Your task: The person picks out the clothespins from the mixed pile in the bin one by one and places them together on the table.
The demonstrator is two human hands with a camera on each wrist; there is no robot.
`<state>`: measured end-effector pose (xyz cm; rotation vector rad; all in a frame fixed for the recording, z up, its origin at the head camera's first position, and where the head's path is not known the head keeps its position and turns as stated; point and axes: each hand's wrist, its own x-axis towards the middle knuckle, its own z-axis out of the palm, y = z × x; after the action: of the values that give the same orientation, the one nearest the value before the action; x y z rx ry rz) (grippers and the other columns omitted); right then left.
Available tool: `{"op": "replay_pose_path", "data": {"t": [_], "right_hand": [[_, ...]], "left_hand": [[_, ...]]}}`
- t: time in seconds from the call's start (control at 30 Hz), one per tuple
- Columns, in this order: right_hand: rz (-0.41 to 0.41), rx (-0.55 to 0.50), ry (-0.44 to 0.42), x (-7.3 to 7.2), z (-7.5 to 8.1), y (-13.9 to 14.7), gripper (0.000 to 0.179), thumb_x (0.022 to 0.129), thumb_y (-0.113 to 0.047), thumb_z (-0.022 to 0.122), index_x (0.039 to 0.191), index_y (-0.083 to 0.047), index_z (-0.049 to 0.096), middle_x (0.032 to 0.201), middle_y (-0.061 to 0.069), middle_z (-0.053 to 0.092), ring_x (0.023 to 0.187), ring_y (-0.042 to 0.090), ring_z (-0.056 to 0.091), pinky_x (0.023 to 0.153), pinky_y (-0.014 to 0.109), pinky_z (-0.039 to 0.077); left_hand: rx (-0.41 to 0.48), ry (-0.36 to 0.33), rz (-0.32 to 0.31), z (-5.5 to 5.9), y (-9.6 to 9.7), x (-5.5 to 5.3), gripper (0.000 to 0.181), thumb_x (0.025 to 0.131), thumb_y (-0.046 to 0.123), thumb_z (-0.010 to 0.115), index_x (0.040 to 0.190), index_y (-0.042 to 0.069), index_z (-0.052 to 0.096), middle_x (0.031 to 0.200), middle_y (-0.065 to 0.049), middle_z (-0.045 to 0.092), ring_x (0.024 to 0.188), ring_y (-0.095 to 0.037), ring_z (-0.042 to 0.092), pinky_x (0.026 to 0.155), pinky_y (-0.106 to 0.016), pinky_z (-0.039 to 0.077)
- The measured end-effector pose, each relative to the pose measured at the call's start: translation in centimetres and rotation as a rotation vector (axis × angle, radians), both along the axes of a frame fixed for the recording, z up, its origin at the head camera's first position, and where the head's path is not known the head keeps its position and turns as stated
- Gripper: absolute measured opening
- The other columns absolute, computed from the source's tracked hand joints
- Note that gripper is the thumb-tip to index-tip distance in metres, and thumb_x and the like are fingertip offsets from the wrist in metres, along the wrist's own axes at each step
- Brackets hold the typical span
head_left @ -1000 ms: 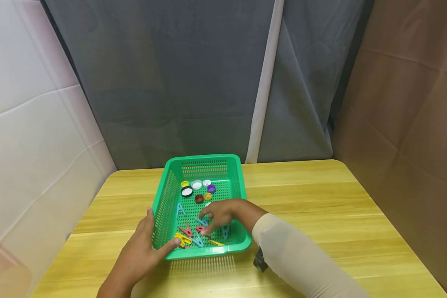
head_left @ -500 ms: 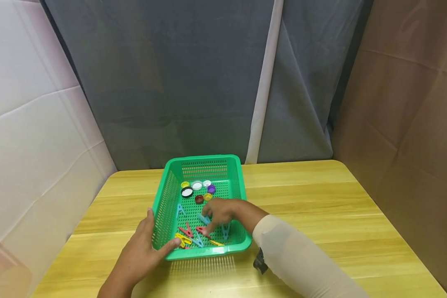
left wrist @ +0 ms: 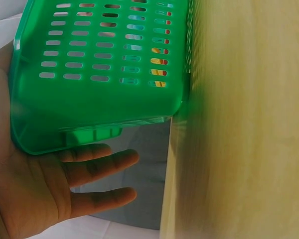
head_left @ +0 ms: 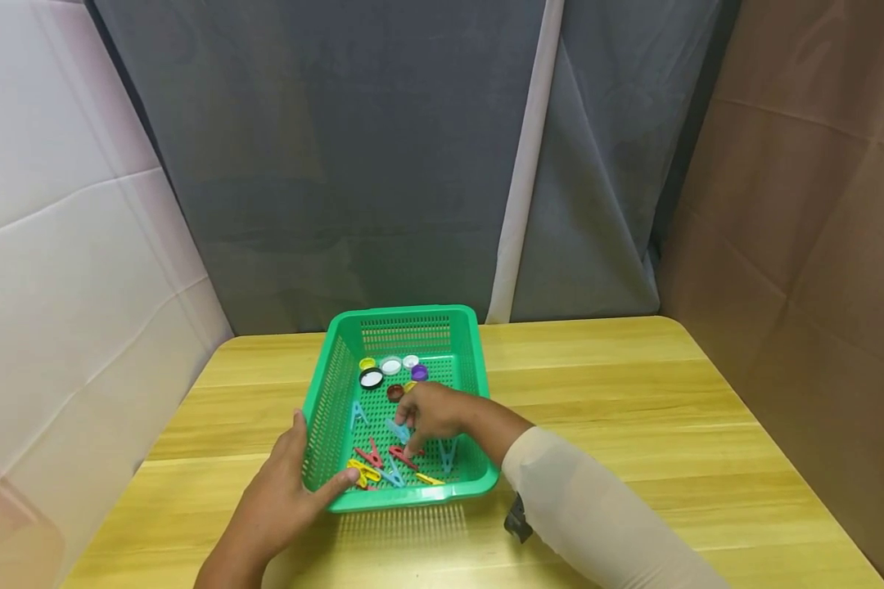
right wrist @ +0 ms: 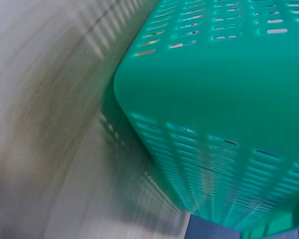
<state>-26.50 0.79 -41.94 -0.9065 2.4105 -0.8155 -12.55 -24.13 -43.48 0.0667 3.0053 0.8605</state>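
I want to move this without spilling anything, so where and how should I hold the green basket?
Probably by the rim of the green basket, midway along its left and right sides, coming in from outside. The wide rim makes a lip, and with caps toward the far end and clothespins toward the near end, holding midway should help keep it level.

Head view looks forward and down from above at table point(head_left: 619, 409) and basket point(head_left: 412, 496); wrist views sit close, rolled sideways, facing basket from outside; all three share basket and table.

Lt-blue clothespin point(head_left: 398, 430) — pinched, partly hidden, w/in upright, slotted grn basket point(head_left: 416, 496).
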Motion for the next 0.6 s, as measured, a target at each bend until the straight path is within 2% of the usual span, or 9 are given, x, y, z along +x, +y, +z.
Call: {"op": "replay_pose_path", "data": {"t": [0.23,0.43,0.6], "right_hand": [[0.014,-0.051,0.001,-0.05,-0.16,0.18,0.031,0.089,-0.015,0.093,0.115,-0.007,0.079,0.102,0.003,0.072,0.088,0.007,0.061,0.079,0.021,0.053],[0.02,-0.062,-0.023,0.12,-0.06,0.33,0.028,0.089,-0.015,0.092,0.113,-0.011,0.078,0.112,0.005,0.071,0.086,0.007,0.06,0.076,0.022,0.053],[-0.001,-0.089,-0.05,0.18,0.04,0.29,0.028,0.09,-0.011,0.09,0.115,-0.01,0.076,0.1,0.007,0.073,0.078,0.006,0.06,0.068,0.022,0.05]], "left_hand": [[-0.003,0.011,-0.003,0.04,-0.01,0.07,0.13,0.098,0.072,0.068,0.17,-0.01,-0.001,0.174,-0.038,0.024,0.154,-0.062,0.038,0.113,-0.078,0.044],[0.001,0.009,-0.005,-0.01,-0.04,0.09,0.127,0.099,0.069,0.068,0.171,-0.01,-0.002,0.174,-0.038,0.023,0.155,-0.062,0.038,0.113,-0.078,0.044],[0.001,0.016,-0.004,-0.02,-0.1,0.07,0.127,0.1,0.07,0.067,0.171,-0.01,-0.001,0.174,-0.038,0.024,0.155,-0.062,0.038,0.114,-0.078,0.044]]}}
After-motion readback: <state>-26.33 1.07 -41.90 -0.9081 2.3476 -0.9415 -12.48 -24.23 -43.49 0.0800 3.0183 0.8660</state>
